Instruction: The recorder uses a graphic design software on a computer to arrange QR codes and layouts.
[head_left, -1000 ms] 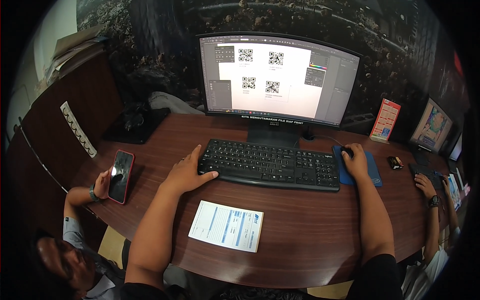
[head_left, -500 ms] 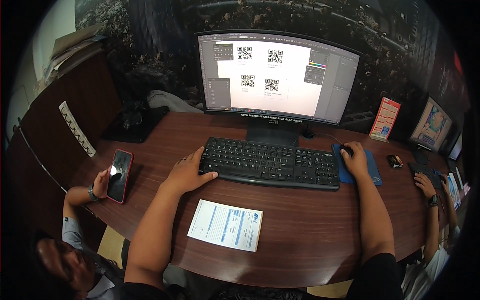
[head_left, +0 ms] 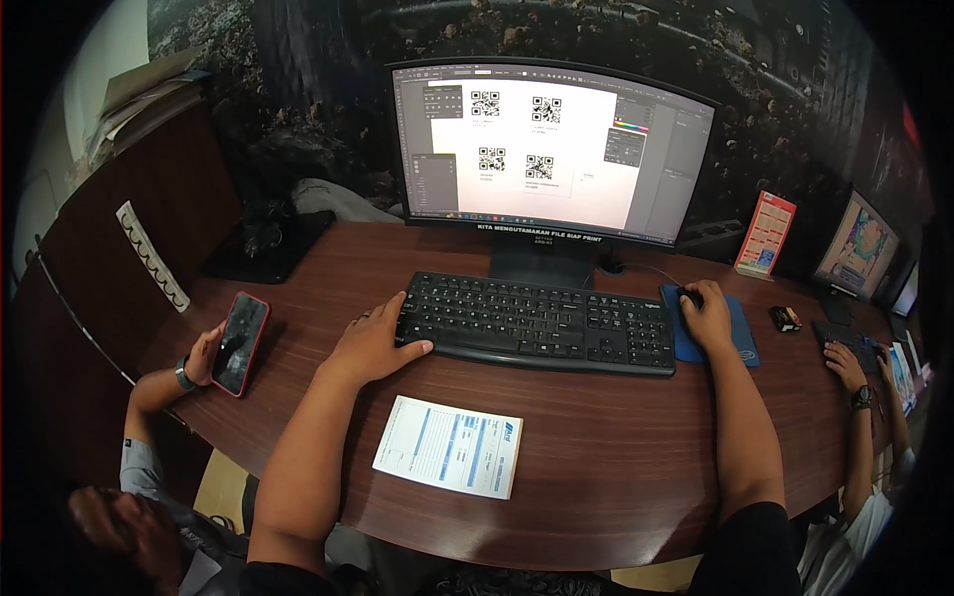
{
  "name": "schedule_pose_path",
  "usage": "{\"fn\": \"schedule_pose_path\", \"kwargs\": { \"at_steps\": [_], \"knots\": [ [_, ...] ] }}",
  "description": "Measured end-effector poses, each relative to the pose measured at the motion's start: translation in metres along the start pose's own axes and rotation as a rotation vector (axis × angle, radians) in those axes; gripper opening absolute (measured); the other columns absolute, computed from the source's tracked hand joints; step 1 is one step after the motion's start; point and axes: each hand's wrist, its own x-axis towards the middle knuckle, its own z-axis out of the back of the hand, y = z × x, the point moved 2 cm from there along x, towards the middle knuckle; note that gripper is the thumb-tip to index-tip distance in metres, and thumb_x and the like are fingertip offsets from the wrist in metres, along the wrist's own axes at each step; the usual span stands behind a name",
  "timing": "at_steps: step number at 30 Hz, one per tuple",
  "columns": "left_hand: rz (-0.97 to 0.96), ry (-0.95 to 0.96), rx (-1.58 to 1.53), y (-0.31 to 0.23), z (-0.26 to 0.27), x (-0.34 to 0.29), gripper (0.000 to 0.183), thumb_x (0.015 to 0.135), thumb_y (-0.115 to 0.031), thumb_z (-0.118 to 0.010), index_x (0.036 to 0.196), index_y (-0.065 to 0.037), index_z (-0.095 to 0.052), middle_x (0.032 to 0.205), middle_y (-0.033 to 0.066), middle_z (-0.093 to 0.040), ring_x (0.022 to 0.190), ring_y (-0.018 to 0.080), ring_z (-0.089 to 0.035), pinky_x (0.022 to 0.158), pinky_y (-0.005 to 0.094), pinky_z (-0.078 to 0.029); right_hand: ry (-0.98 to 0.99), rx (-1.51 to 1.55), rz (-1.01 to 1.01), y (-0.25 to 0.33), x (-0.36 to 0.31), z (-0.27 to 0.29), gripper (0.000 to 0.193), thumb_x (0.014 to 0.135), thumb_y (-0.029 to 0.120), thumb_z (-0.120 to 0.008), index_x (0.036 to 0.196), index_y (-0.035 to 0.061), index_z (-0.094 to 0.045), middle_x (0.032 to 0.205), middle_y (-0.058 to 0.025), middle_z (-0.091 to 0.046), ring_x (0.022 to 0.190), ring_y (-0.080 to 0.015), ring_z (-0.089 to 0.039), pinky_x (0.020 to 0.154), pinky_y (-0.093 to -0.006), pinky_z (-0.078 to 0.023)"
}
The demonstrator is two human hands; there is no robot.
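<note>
My left hand (head_left: 370,343) rests at the left end of a black keyboard (head_left: 537,323), its thumb stretched along the front edge and its fingers over the leftmost keys. Those fingers are apart and hold nothing. Under the curved fingers of my right hand (head_left: 708,316) is a dark computer mouse (head_left: 686,295), mostly covered, on a blue mouse pad (head_left: 742,333). Behind the keyboard stands a wide monitor (head_left: 586,199) showing several square black-and-white codes on a white page inside a design program.
A printed form pad (head_left: 447,447) lies in front of the keyboard. At the left, another person's hand (head_left: 202,356) holds a red-cased phone (head_left: 240,343). Far right, a co-worker's hands (head_left: 845,368) are at another keyboard. A desk calendar (head_left: 765,235) and a small box (head_left: 785,319) stand nearby.
On the monitor, a small mark now shows right of the lower-right code. My right hand has shifted slightly right with the mouse; my left stays put. The other person's phone has risen and tilted slightly.
</note>
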Motion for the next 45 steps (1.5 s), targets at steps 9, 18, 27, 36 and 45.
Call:
{"fn": "schedule_pose_path", "kwargs": {
  "at_steps": [9,18,27,36,45],
  "knots": [
    [0.001,0.004,0.003,-0.002,0.002,0.000,0.102,0.087,-0.062,-0.069,0.159,-0.002,-0.029,0.154,0.0261,-0.046,0.143,0.0417,-0.044,0.118,0.0510,-0.035,-0.018,0.002,-0.016,0.006,0.000,0.003,0.026,0.085,0.011,-0.073,0.110,0.0031,-0.069,0.115,-0.0141,-0.065,0.110,-0.0343,-0.065,0.095,-0.0409,-0.051],
    [-0.004,0.003,0.008,-0.002,0.001,-0.003,0.100,0.088,-0.063,-0.067,0.159,-0.003,-0.030,0.155,0.0257,-0.045,0.144,0.0423,-0.044,0.119,0.0510,-0.035,-0.004,-0.027,-0.029,0.006,-0.003,0.004,0.031,0.085,0.014,-0.073,0.114,0.0062,-0.068,0.119,-0.0132,-0.064,0.111,-0.0353,-0.065,0.093,-0.0430,-0.052],
    [-0.079,-0.124,0.022,-0.014,0.002,-0.010,0.085,0.090,-0.049,-0.072,0.154,-0.003,-0.039,0.153,0.0233,-0.047,0.145,0.0412,-0.041,0.118,0.0509,-0.036,0.004,-0.030,-0.035,0.002,-0.004,0.002,0.031,0.086,0.019,-0.073,0.114,0.0070,-0.068,0.118,-0.0131,-0.064,0.112,-0.0360,-0.064,0.095,-0.0447,-0.051],
    [-0.905,-0.060,0.154,-0.175,-0.035,0.005,0.051,0.094,-0.028,-0.068,0.137,-0.004,-0.060,0.145,0.0164,-0.056,0.140,0.0341,-0.047,0.116,0.0476,-0.037,-0.014,-0.025,-0.101,0.006,0.001,0.004,0.036,0.087,0.026,-0.073,0.118,0.0085,-0.068,0.124,-0.0140,-0.065,0.116,-0.0364,-0.063,0.098,-0.0455,-0.051],
    [-0.837,-0.190,0.141,-0.217,-0.048,0.019,0.072,0.095,-0.041,-0.067,0.151,-0.004,-0.042,0.148,0.0186,-0.052,0.142,0.0365,-0.045,0.119,0.0510,-0.032,0.015,0.010,-0.087,0.001,-0.003,0.002,0.035,0.086,0.023,-0.072,0.118,0.0089,-0.068,0.124,-0.0134,-0.064,0.116,-0.0372,-0.062,0.100,-0.0464,-0.050]
  ]
}}
